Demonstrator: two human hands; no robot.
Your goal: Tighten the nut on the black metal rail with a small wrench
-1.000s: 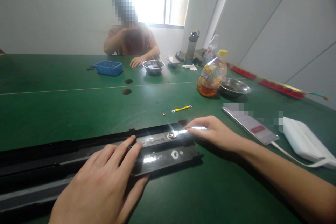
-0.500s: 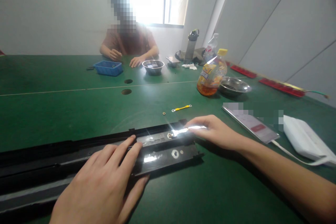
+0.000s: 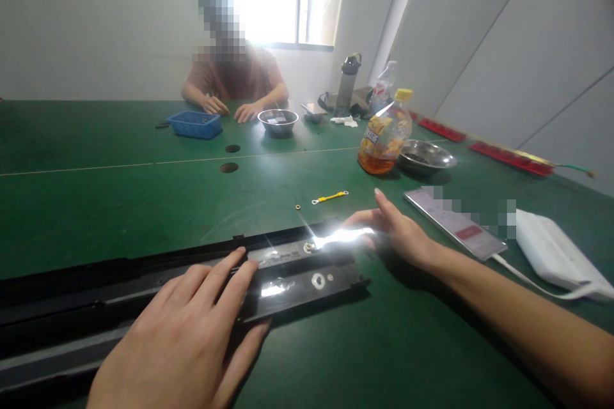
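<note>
A long black channel-shaped housing (image 3: pixel 192 281) lies across the table, its right end nearest the middle. My left hand (image 3: pixel 177 326) presses over it, fingers across the top and thumb along the front edge, holding it. A shiny wrench (image 3: pixel 343 238) sits with its head at a small nut (image 3: pixel 309 247) inside the far channel. Around the wrench's handle are the fingers of my right hand (image 3: pixel 396 233), with the thumb raised off it; glare hides part of this grip. A washer-like ring (image 3: pixel 318 280) shows in the near channel.
Beyond the housing lie a yellow cable with ring terminals (image 3: pixel 330 197) and a small brass nut (image 3: pixel 298 207). A phone (image 3: pixel 453 223), a white power bank (image 3: pixel 559 252), a drink bottle (image 3: pixel 384 134) and a steel bowl (image 3: pixel 426 158) stand right. A person sits opposite, near a blue basket (image 3: pixel 194 125).
My right thumb has lifted off the wrench and points up, and the fingers have loosened. My left hand and the housing stay in place. The person opposite has shifted one hand slightly.
</note>
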